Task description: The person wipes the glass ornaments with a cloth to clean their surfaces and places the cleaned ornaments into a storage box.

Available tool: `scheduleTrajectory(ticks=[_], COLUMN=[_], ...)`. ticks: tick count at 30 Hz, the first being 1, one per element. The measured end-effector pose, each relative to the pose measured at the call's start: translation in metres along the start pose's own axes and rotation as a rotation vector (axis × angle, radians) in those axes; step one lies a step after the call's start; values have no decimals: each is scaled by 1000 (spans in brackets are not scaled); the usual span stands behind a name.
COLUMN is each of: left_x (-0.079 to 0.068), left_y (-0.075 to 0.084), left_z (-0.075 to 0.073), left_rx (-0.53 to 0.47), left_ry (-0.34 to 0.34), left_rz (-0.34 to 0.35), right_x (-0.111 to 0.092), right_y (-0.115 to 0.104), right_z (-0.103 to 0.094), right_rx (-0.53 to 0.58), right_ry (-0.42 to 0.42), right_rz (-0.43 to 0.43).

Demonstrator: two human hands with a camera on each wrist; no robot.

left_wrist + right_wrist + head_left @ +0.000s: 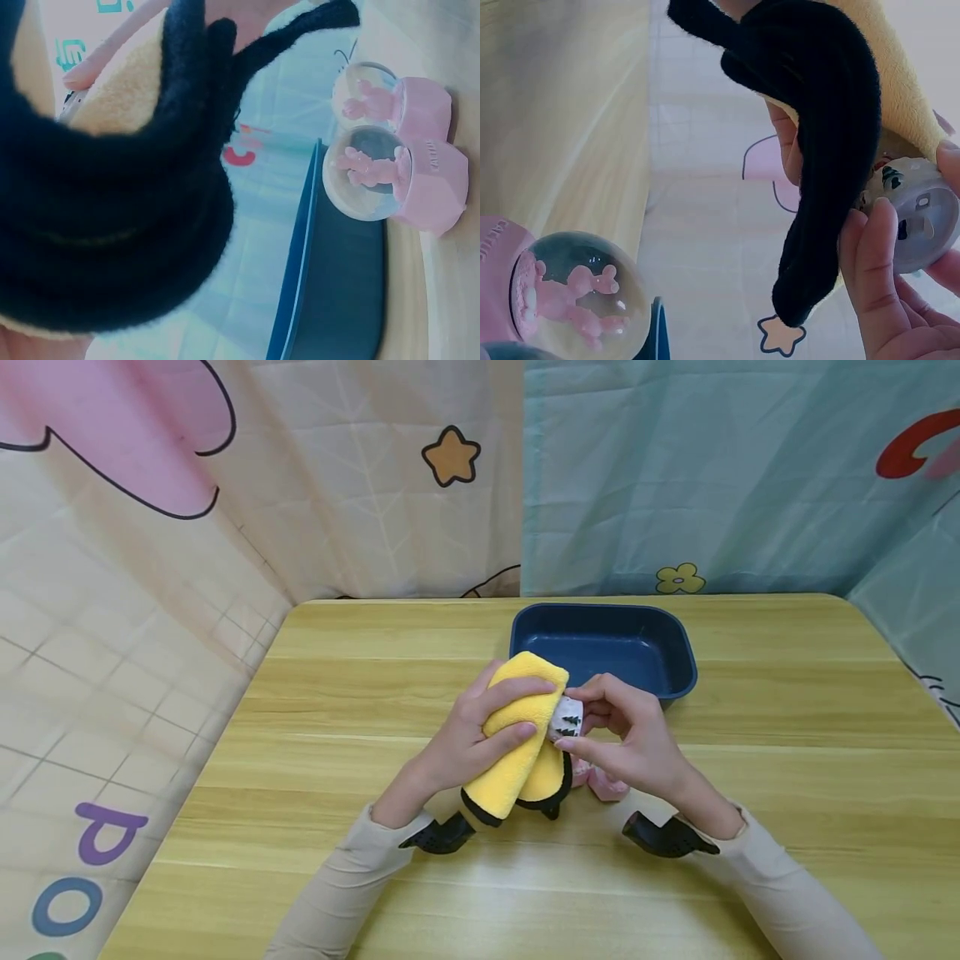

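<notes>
My left hand (461, 739) grips a folded yellow towel (513, 777) with black edging, fingers spread over its upper face. The towel is wrapped against a small snow globe (567, 718) with a white base and dark trees on its side. My right hand (641, 739) pinches that base between thumb and fingers. In the right wrist view the grey underside of the base (930, 225) faces out, while the towel hides most of the globe's upper part. Two pink snow globes (431, 184) with pink figures inside stand on the table just below the hands.
A dark blue rectangular basin (678, 672) stands at the back of the wooden table (337, 693), right behind the hands. Printed curtains (360, 485) hang along the table's back and sides. Black wrist devices (663, 837) sit at both cuffs.
</notes>
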State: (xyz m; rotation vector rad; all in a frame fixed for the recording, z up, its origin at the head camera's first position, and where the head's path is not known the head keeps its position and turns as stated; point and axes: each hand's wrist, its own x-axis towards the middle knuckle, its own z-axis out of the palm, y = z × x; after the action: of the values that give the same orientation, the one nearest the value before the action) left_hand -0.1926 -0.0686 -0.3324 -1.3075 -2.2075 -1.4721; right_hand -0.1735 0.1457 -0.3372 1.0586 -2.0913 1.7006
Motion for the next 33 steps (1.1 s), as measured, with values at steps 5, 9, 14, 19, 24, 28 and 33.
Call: scheduleTrajectory(ticks=[5, 9, 14, 19, 24, 28, 33], left_x=[-1, -3, -4, -5, -4, -4, -7], left_y=[1, 2, 5, 6, 5, 3, 4], left_z=[-1, -1, -3, -4, -5, -6, -5], left_rx=[-10, -21, -34, -43, -70, -87, -75], left_ry=[-8, -17, -26, -34, -27, 3, 35], left_rz=[-4, -4, 4, 6, -8, -37, -75], right_x=[0, 0, 3, 4, 6, 6, 0], right_y=[-1, -1, -2, -1, 0, -1, -3], right_z=[2, 3, 3, 3, 3, 3, 7], right_rx=[-43, -100, -229, -339, -358, -344, -411], right_ry=[8, 15, 35, 48, 72, 57, -30], right_rz=[-54, -160, -322, -401, -438, -404, -248])
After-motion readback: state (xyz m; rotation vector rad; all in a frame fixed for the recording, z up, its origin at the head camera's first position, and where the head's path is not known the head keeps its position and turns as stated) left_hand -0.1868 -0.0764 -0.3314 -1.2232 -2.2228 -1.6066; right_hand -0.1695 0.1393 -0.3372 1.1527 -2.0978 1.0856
